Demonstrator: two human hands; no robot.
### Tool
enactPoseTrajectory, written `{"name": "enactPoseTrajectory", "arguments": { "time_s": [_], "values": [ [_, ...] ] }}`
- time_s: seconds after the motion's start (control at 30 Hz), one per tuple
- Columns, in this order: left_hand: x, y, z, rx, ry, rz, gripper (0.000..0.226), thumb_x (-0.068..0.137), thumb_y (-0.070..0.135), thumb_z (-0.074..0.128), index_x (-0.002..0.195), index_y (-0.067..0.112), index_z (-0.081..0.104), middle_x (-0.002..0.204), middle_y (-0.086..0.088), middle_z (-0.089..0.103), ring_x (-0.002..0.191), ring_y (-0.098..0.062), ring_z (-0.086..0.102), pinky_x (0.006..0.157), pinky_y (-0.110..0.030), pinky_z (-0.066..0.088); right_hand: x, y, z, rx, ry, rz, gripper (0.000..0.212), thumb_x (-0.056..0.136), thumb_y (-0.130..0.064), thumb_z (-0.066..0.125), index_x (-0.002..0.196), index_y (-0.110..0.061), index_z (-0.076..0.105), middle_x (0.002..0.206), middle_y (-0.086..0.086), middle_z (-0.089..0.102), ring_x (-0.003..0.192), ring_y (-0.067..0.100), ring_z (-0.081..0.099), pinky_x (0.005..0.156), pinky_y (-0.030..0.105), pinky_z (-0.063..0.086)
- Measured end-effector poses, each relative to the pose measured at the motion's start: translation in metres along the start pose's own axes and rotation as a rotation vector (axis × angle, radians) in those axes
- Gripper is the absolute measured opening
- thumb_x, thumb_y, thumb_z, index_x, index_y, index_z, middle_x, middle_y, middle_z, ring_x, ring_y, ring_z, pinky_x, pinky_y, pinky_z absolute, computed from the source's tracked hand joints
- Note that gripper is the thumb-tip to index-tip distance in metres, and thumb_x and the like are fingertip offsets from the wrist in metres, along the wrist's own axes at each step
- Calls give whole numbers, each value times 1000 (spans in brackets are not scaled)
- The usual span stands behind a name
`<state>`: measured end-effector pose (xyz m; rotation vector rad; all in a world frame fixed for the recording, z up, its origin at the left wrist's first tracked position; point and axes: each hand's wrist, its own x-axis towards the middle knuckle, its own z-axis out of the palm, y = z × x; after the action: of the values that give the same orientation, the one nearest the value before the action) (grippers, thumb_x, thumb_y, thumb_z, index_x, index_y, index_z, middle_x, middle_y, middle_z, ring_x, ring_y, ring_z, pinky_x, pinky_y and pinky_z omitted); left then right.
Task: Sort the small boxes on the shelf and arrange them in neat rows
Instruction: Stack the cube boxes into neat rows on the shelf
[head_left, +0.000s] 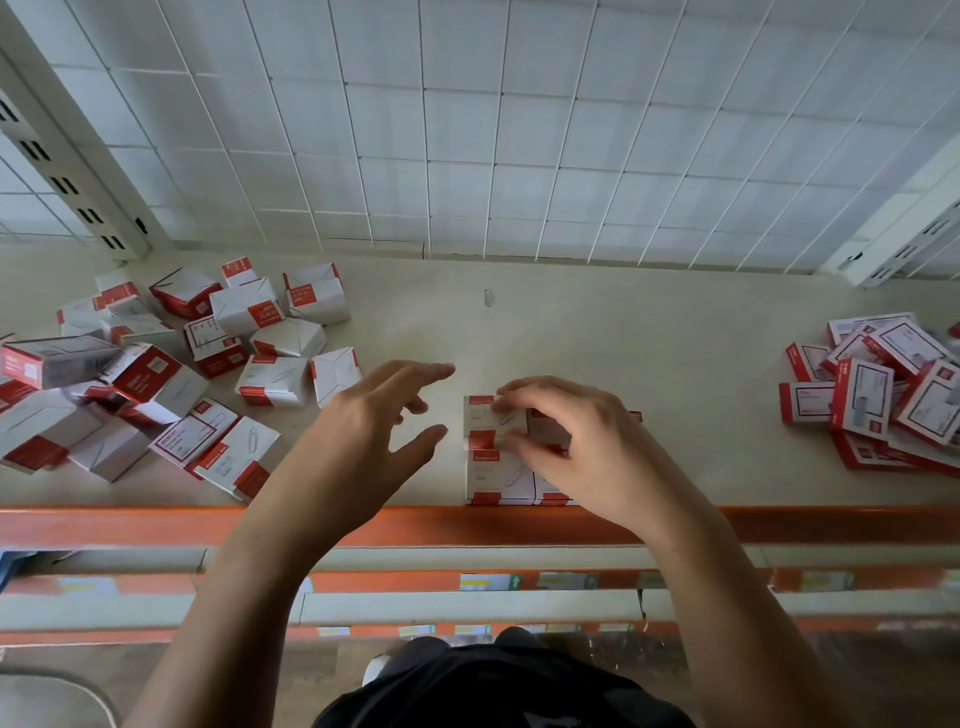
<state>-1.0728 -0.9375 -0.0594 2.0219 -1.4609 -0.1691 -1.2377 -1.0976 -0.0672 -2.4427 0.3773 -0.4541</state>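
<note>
Beige shelf board (623, 338): right hand (566, 441) pinches a small red-and-white cardboard box (485, 413), seemingly squaring the front row (498, 480); left hand (363, 431) hovers released.

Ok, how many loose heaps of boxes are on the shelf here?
2: the left heap and the right heap, which the frame edge cuts off, so more may be hidden. The neat block isn't counted.

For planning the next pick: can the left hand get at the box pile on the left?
Probably yes: the left hand is open and empty; the box pile lies right beside it, nothing between.
</note>
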Motion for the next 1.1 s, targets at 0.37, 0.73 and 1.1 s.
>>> {"name": "enactPoseTrajectory", "arguments": {
  "time_s": [0.37,0.73,1.1],
  "values": [
    [2,5,22,21,-31,105,22,92,26,60,111,19,67,118,5,62,103,-11,59,88,-25,48,-8,3,-8,-113,-134,57,29,92,-32,59,121,-32,63,132,-22,58,132,-3,42,117,32,25],
    [6,19,36,49,-107,109,45,90,50,51,127,27,60,140,7,52,124,-14,48,100,-31,45,-40,17,-36,-223,-59,232,48,90,-46,57,135,-30,55,144,-16,46,134,-3,34,103,8,21],
    [4,26,44,120,-145,151,39,89,51,45,112,31,70,128,3,58,113,-21,57,89,-43,51,-44,12,-27,-196,-61,218,46,90,-34,61,135,-27,56,136,-15,51,129,-2,39,99,3,28]
  ]
}}
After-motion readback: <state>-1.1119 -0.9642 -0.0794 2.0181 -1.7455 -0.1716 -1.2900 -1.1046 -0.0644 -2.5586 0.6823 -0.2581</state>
